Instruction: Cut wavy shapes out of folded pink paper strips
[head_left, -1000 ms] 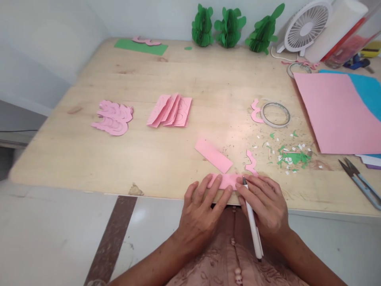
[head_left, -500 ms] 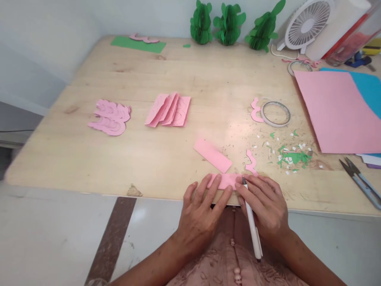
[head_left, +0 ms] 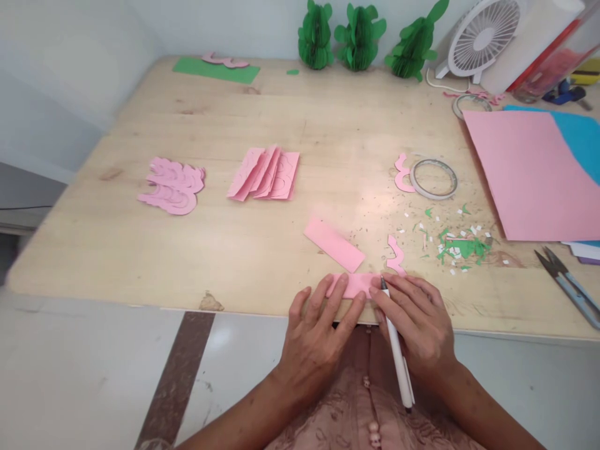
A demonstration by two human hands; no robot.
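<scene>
Strip [head_left: 359,284] under the left hand [head_left: 315,340], fingers spread, could get marked if the right hand [head_left: 424,328], gripping the pen [head_left: 398,357], slips.

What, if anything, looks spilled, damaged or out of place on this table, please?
Green and white paper scraps lie scattered beyond the right hand, unlike the stacked pink cutouts. The table also has a brown patch at its front edge, possibly damage.

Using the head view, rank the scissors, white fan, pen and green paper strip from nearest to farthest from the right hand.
1. Pen: in the right hand itself.
2. Scissors: off to the right, toward the front.
3. White fan: back right.
4. Green paper strip: back left.
</scene>
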